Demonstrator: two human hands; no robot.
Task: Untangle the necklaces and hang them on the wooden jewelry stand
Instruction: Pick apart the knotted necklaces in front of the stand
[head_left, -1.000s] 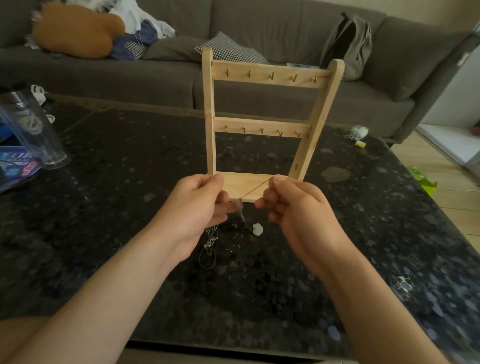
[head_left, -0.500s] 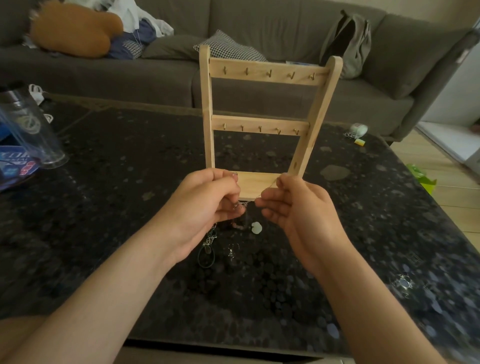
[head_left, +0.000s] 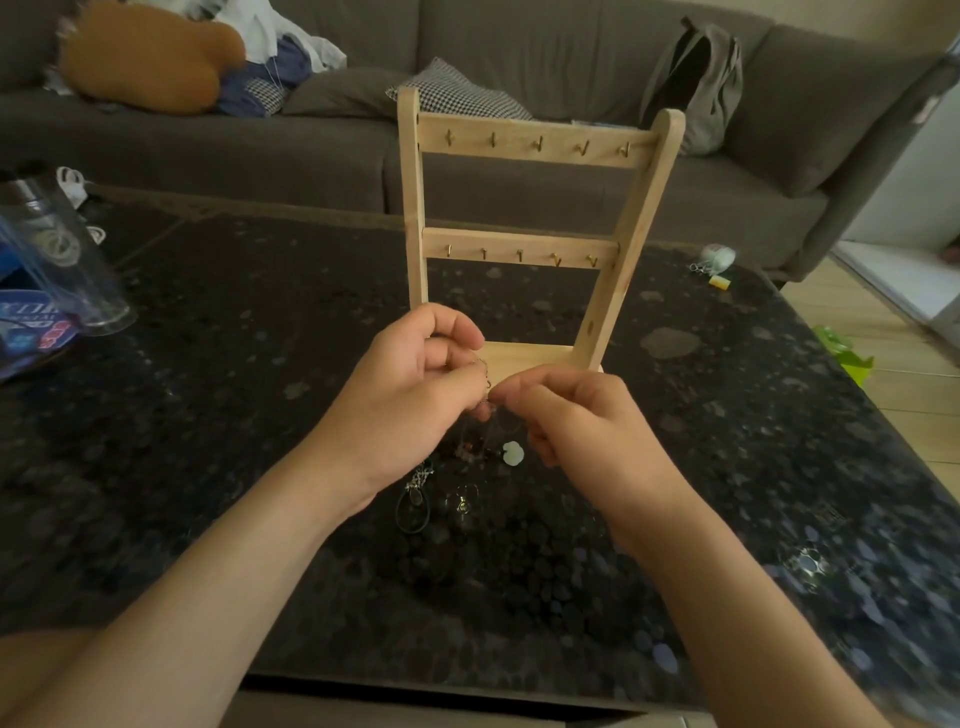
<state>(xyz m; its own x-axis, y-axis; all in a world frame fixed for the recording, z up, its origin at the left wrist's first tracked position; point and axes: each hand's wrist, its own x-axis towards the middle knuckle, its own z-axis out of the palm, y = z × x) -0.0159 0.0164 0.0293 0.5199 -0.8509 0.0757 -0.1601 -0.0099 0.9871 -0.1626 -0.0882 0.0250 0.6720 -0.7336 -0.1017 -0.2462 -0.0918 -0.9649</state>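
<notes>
Two hands meet low before the wooden jewelry stand (head_left: 524, 150) in the head view. The left hand (head_left: 410, 384) and right hand (head_left: 576, 421) each pinch a fine chain (head_left: 487, 376), apparently trailing down to the tangled necklaces (head_left: 462, 467) on the table (head_left: 208, 415). Best to keep slack and tease loops apart, never tugging. The surface is dark speckled stone, with a grey sofa (head_left: 571, 47) behind.

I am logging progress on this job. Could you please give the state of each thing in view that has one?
left hand: pinches the chain.
right hand: pinches the chain.
chain: held between both hands, not hung.
stand: upright on the table, all hooks bare.
heap of necklaces: lying on the table, below the hands.
</notes>
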